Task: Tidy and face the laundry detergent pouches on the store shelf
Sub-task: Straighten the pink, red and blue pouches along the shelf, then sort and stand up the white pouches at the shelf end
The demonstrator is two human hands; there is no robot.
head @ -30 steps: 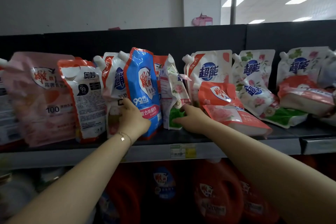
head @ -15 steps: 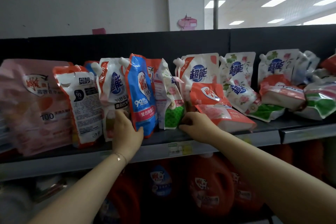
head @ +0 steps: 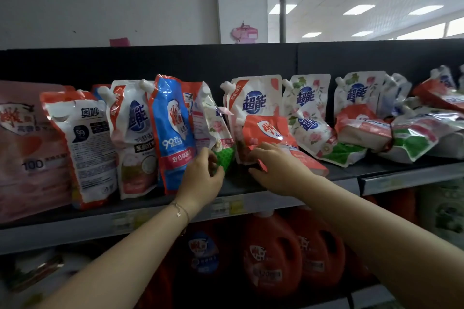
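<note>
Detergent pouches crowd the dark shelf (head: 251,198). A blue pouch (head: 173,133) stands upright, squeezed between a white pouch (head: 135,138) and a floral pouch with a green base (head: 221,143). My left hand (head: 200,178) is just right of the blue pouch, fingers and thumb pinching the floral pouch's lower edge. A red pouch (head: 266,130) leans at a slant against a white and blue pouch (head: 253,100). My right hand (head: 278,168) grips the red pouch's near corner, fingers on top and thumb under it.
A large pink pouch (head: 27,143) and a white pouch with its back label showing (head: 88,143) stand at the left. Toppled floral, red and green pouches (head: 411,135) are heaped at the right. Orange detergent jugs (head: 273,253) fill the shelf below.
My left hand has moved from the left side of the blue pouch to its right side, onto the floral pouch. My right hand has shifted right onto the red pouch. The view has panned right.
</note>
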